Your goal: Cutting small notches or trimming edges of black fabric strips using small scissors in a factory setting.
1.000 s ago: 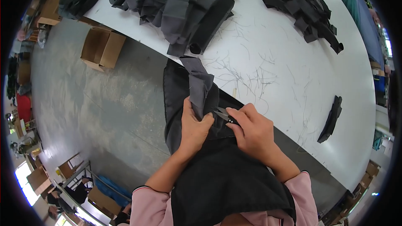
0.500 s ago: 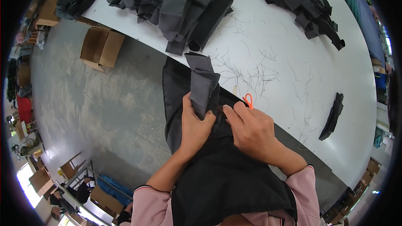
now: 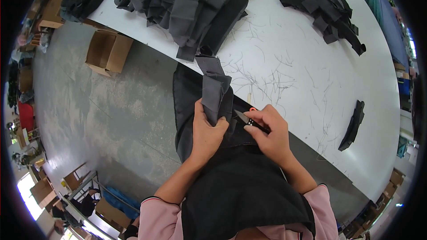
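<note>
Pinched between thumb and fingers of my left hand [image 3: 207, 129] is a folded dark grey fabric strip [image 3: 212, 91], its upper end standing out past the table's edge. My right hand [image 3: 272, 129] grips a pair of thread snips [image 3: 253, 122] with dark blades and an orange finger ring. The blade tips point left, a short way from the strip and apart from it. Black cloth of an apron [image 3: 240, 186] lies under both hands. Fingers hide part of the snips and the strip's lower end.
A white table [image 3: 284, 102] holds a large heap of grey fabric strips [image 3: 191, 9], a smaller pile [image 3: 327, 6], and one lone black strip [image 3: 352, 125]. Loose thread ends [image 3: 262, 80] are scattered over it. An open cardboard box [image 3: 108, 53] stands on the floor at left.
My right hand has drawn slightly away from the strip and turned, so the snips' blades now show. My left hand keeps the strip in nearly the same place.
</note>
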A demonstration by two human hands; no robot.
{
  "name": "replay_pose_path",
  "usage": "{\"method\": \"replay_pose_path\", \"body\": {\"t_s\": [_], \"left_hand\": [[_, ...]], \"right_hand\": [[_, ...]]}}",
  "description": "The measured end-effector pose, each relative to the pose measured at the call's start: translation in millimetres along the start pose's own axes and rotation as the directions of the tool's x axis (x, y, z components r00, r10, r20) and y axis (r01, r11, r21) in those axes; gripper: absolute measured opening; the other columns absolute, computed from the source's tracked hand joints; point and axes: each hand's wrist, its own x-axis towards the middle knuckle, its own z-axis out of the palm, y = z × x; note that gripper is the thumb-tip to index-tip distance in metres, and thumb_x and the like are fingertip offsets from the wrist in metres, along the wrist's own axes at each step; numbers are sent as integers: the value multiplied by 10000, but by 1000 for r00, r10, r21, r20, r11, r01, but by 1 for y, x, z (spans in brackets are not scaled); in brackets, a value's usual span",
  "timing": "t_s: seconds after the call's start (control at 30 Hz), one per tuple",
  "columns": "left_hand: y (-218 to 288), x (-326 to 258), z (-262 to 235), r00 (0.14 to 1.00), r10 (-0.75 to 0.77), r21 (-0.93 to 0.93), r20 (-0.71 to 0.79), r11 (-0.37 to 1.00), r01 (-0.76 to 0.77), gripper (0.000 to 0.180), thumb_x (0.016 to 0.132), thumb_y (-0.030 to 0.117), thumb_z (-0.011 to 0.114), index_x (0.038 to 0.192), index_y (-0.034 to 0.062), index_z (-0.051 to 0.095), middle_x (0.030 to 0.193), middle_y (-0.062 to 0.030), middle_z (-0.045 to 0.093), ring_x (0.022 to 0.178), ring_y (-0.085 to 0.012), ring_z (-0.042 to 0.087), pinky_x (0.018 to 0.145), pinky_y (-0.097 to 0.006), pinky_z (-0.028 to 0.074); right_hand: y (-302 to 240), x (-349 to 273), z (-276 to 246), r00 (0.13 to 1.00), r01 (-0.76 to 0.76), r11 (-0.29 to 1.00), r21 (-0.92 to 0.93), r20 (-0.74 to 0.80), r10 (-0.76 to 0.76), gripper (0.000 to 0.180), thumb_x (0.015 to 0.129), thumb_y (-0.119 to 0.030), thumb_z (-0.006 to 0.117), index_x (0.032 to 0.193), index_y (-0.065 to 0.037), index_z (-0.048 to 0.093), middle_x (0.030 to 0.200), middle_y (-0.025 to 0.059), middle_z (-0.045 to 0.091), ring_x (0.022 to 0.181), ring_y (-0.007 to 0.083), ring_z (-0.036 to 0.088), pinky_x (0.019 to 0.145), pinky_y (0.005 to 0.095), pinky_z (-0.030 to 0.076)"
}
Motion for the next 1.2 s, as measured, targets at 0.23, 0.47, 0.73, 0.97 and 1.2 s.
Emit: {"method": "replay_pose_path", "body": {"t_s": [0.23, 0.47, 0.73, 0.97, 1.2], "left_hand": [[-1, -1, -1, 1000, -3, 89, 10, 996, 2, 496, 740, -27, 547, 1209, -23, 385, 1034, -106, 525, 925, -131, 522, 816, -254, 437], [1, 0, -1, 1000, -24, 67, 15, 997, 23, 496, 741, -25, 546, 1208, -24, 378, 1020, -103, 522, 895, -129, 525, 783, -258, 449], [1, 0, -2, 999, -35, 67, 19, 997, 33, 490, 746, -31, 542, 1209, -22, 380, 1012, -100, 526, 890, -121, 526, 777, -247, 447], [-1, 2, -3, 999, -47, -13, 2, 999, 47, 482, 747, -22, 547, 1203, -21, 390, 1034, -103, 532, 925, -135, 524, 829, -255, 430], [-3, 0, -4, 994, -113, -107, 5, 988, 113, 452, 858, 43, 544, 1283, -3, 399, 1143, -106, 524, 1050, -187, 528, 932, -303, 418]], "right_hand": [[-27, 2, 4, 964, 255, 847, -466, 59, -258, 312, 694, -48, 707, 995, -40, 623, 778, 64, 505, 541, 203, 527, 461, 298, 402], [-32, 1, 2, 933, 350, 729, -589, 144, -331, 326, 682, -60, 696, 997, -24, 618, 813, 60, 508, 510, 185, 517, 449, 294, 397], [-31, 3, 6, 934, 345, 720, -602, 149, -323, 298, 697, -41, 636, 992, -12, 608, 809, 60, 496, 521, 171, 513, 460, 282, 402], [-9, 3, 6, 987, 103, 979, -177, -102, -123, 301, 719, -53, 691, 1010, -50, 613, 816, 83, 513, 577, 205, 557, 493, 285, 451], [-15, 7, 3, 994, 96, 986, -135, -45, -103, 269, 749, 17, 655, 1007, -31, 598, 799, 80, 520, 626, 199, 542, 566, 276, 454]]}}
